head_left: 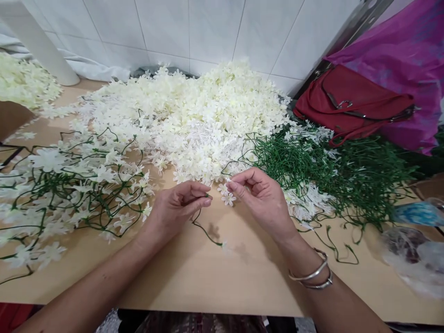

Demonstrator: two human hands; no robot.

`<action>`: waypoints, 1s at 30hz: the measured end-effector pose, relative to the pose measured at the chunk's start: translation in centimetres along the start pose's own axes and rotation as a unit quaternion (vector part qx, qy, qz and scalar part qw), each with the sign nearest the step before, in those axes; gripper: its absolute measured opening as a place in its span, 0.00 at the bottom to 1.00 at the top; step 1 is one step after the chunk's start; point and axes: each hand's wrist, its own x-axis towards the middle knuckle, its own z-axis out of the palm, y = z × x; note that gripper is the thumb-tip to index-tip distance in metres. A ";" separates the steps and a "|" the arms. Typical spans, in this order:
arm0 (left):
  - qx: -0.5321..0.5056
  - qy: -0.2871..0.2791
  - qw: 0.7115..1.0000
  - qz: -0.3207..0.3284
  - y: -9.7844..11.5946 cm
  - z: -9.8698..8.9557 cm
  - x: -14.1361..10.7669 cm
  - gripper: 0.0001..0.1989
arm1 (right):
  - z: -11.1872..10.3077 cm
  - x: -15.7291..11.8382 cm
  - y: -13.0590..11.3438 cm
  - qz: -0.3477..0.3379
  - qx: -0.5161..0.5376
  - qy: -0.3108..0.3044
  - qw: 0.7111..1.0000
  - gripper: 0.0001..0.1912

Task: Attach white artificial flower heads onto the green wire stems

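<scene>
My left hand (185,201) pinches a thin green artificial stem (204,230) between thumb and fingers. The stem hangs below the hand, with a small whitish piece at its lower end. My right hand (258,194) is closed in a pinch on a small white artificial flower (229,181); its fingers partly hide it. Just below those fingertips a white blossom (228,199) shows; whether it is held or lying loose I cannot tell. Behind both hands rises a large heap of white and cream artificial flowers (208,115).
Assembled flowers on green stems (86,194) spread over the left side. Bunches of bare green stems (294,152) lie at right, before a red bag (354,101) and a purple plastic bag (398,60). A clear plastic bag (416,263) rests on the wooden table (208,282). A tiled wall (215,32) stands behind.
</scene>
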 end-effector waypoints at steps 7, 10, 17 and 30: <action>0.094 -0.058 0.992 0.059 0.6 0.2 -0.2 0.04 | -0.1 0.3 -0.3 0.028 0.054 -0.001 0.998 0.09; 0.190 -0.055 0.975 0.102 1.2 1.1 0.3 0.06 | 0.0 0.4 -0.3 0.022 0.068 0.008 0.997 0.10; 0.355 -0.099 0.896 0.248 0.2 3.8 2.3 0.08 | -0.6 0.6 -0.1 -0.033 0.055 0.050 0.997 0.07; 0.105 0.135 0.984 0.057 2.3 2.7 1.9 0.09 | 1.0 -0.4 -0.2 -0.001 0.025 0.009 1.000 0.05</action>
